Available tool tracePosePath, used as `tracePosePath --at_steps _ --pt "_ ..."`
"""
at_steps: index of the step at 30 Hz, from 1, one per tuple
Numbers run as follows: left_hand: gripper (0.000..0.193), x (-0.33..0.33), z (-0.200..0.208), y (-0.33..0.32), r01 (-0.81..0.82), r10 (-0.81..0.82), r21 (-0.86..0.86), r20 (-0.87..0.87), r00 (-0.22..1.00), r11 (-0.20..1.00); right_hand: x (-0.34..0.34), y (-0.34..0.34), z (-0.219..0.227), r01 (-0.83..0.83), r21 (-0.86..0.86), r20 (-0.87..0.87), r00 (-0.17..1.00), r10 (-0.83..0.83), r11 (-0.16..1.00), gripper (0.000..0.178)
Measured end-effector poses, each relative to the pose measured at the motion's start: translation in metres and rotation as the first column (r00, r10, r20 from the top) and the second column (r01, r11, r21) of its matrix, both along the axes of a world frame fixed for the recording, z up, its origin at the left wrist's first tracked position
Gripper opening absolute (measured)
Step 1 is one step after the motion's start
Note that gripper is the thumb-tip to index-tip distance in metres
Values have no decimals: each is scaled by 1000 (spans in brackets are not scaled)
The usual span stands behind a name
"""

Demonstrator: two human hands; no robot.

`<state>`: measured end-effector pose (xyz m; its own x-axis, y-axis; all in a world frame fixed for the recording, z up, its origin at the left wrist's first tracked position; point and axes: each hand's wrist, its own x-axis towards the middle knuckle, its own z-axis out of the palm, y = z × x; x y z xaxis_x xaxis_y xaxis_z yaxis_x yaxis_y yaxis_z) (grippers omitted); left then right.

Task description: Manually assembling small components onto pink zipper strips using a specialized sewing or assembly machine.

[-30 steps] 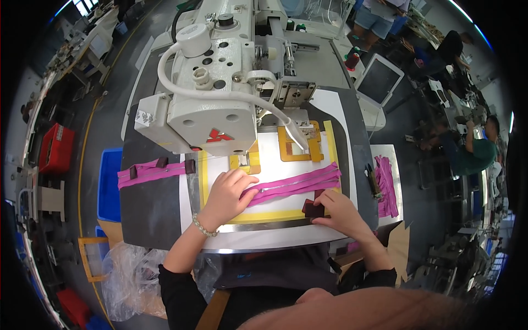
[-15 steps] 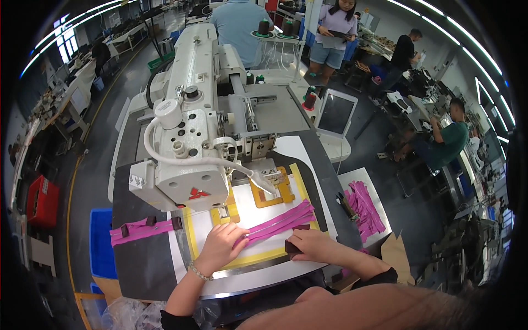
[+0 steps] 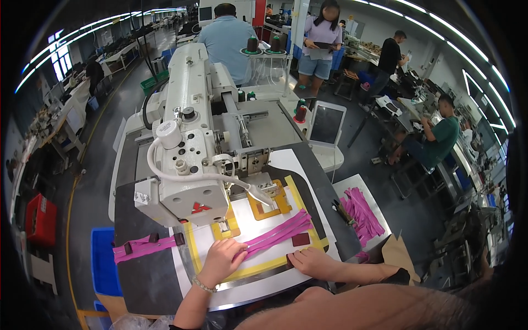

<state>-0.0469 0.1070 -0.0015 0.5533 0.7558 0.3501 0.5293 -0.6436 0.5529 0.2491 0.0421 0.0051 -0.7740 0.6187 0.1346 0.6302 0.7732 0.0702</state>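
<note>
A pink zipper (image 3: 280,234) slants across the white sheet (image 3: 264,268), which has yellow tape along its edges. My left hand (image 3: 223,261) is closed at the zipper's left end, its thumb and fingers bent over the tape. To the right, my right hand (image 3: 311,263) is closed in a pinch on a small dark patch, mostly hidden by the fingertips. A dark red rectangular patch (image 3: 301,239) lies flat just beyond that hand. Past the zipper are brass-coloured clamp frames (image 3: 270,204) under the white sewing machine head (image 3: 187,192).
At the left, another pink zipper piece (image 3: 146,248) with dark patches lies on the dark table. A blue bin (image 3: 103,264) stands beside it. Thread snips (image 3: 343,212) lie at the right, near a heap of pink zippers (image 3: 360,214). A screen (image 3: 326,124) and people are farther back.
The view has tilted, so the scene sits lower. The patch in my right hand shows less between the fingers, and the flat patch beyond is now fully visible. My left hand stays on the zipper.
</note>
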Motion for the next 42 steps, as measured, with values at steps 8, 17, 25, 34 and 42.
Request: tracePosePath --at_steps 8,17,25,34,42 --pt "12 -12 41 -10 -76 119 274 -142 983 959 8 9 28 48 20 -96 994 -46 999 32" --pt "11 -2 237 -32 -49 294 810 -155 943 585 -26 38 55 185 29 -353 921 -163 982 24" --pt "14 11 250 -59 -124 255 737 -68 965 665 -62 39 62 170 -137 -563 797 -218 976 22" --pt "14 -14 232 -60 -155 250 758 -11 968 633 -56 42 40 196 -257 -556 771 -311 946 24" --pt "14 4 232 -50 -47 152 754 -70 986 655 -68 35 43 169 -367 -648 659 -382 915 18"
